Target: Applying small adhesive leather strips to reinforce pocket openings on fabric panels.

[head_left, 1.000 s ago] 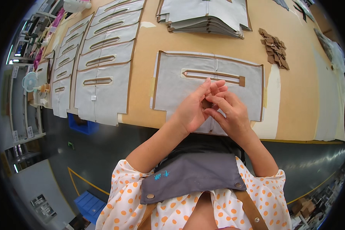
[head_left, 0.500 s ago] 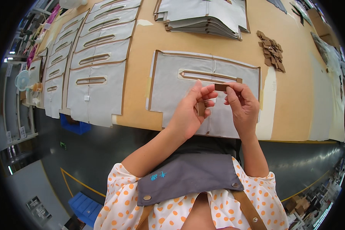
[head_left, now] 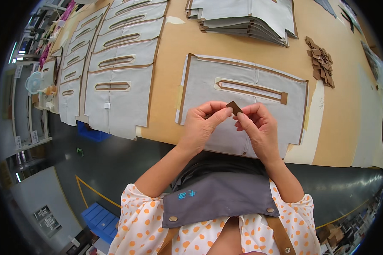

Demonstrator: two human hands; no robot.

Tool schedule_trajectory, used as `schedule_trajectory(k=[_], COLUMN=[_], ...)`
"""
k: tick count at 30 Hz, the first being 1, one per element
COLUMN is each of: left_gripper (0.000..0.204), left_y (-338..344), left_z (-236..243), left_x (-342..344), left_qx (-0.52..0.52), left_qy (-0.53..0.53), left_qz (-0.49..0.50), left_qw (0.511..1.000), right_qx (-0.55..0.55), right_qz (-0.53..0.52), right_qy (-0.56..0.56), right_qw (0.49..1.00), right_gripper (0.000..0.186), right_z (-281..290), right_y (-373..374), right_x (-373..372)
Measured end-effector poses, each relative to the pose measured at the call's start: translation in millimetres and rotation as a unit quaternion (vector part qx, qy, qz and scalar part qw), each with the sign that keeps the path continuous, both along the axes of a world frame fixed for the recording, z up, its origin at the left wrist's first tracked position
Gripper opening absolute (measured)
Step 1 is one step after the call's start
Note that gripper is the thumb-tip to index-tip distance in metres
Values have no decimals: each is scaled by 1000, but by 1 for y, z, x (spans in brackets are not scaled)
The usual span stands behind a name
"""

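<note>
A small dark-brown piece [head_left: 234,106] is pinched between my left hand [head_left: 206,119] and my right hand [head_left: 255,125], over a grey fabric panel [head_left: 202,76] lying near the table's front edge. Something brown shows behind my left fingers, mostly hidden. The panel has brown edging and a long slot [head_left: 251,87] with brown strips along it and a brown square [head_left: 284,97] at its right end. A pile of small brown pieces [head_left: 320,61] lies to the panel's right.
Two columns of overlapping grey panels [head_left: 119,102] cover the table's left part; a stack [head_left: 242,12] lies at the back. A small fan [head_left: 33,83] stands at the left. Below the tan table [head_left: 332,123] are blue bins [head_left: 98,221] on the grey floor.
My right hand drew a brown piece out of my left hand, and both hands now pinch it, turned diagonal. The view has also shifted slightly.
</note>
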State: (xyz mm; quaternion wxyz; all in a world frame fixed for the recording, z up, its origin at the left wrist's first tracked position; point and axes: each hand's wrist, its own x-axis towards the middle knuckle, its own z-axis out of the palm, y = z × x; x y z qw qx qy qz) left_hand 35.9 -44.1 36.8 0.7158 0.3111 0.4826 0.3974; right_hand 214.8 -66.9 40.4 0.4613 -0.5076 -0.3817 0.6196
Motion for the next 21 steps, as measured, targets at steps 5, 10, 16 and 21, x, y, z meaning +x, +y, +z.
schedule_trajectory(k=[5,10,16,21], left_gripper=[14,13,16,18], left_y=[16,54,98,115], left_z=[3,4,8,4], left_x=[-25,-51,-45,-41], left_qx=[41,76,78,71], left_qy=[84,185,296,315], left_qz=[-13,-72,-188,-241], left_qw=[996,977,933,915], right_qx=[17,274,347,356], right_qz=[44,86,127,131], right_qy=[-57,-333,-463,-483], right_qw=[997,898,805,789], right_gripper=[15,32,50,51], right_z=[-5,-16,-29,-34], right_y=[12,23,20,22], right_x=[-10,-6,-2,-3])
